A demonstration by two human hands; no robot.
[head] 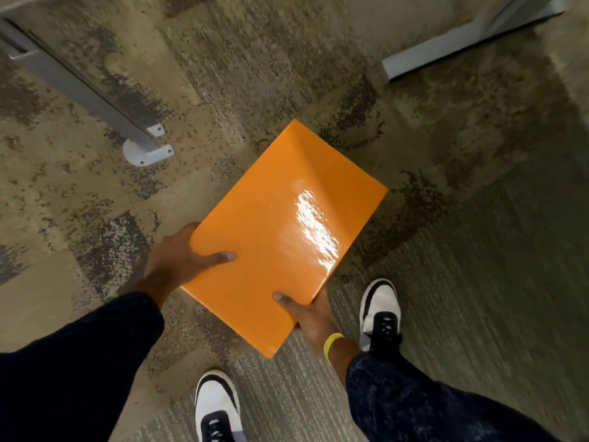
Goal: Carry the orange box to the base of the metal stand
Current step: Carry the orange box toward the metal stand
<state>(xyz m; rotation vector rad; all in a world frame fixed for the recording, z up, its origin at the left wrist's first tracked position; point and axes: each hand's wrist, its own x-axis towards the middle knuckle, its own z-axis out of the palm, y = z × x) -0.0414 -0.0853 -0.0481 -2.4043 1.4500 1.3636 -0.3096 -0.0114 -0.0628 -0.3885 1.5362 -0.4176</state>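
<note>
A glossy orange box (280,231) is held flat above the carpet in the middle of the head view. My left hand (181,260) grips its near left edge, thumb on top and fingers underneath. My right hand (310,314), with a yellow wristband, grips the near right corner the same way. A grey metal stand (79,87) slants down from the upper left and ends in a white bolted base plate (148,151) on the floor. The box's far corner is to the right of that base, a little apart from it.
A second grey metal bar (459,43) lies on the floor at the upper right. My two black-and-white shoes (216,406) (381,311) stand on a striped grey-green carpet tile below the box. Mottled brown carpet covers the rest.
</note>
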